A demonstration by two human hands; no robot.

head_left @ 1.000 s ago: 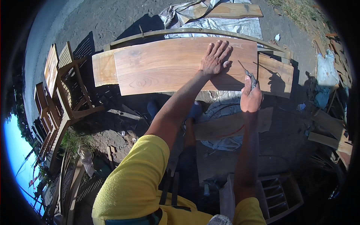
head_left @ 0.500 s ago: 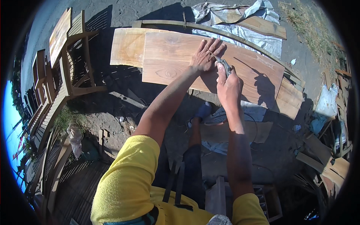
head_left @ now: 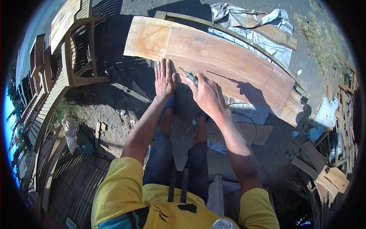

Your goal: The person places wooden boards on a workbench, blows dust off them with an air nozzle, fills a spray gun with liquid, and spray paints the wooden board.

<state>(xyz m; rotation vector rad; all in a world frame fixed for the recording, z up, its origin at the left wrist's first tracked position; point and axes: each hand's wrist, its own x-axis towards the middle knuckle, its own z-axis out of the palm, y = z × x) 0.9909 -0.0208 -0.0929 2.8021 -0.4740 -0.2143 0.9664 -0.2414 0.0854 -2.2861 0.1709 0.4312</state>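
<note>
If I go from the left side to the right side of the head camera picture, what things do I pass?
Wooden chair frames → left hand flat on the big plank → right hand holding a small tool → pile of wood scraps.

Light: hard, bright sunlight.
Shadows: sharp, dark, falling across the long pale-brown wooden plank (head_left: 225,65) and left of it.
Glare: white crumpled sheet (head_left: 251,26) beyond the plank.
Distortion: fisheye bending, black rim.

No labels, signs or screens; only a crumpled white plastic bag (head_left: 326,111) at 3 o'clock.
</note>
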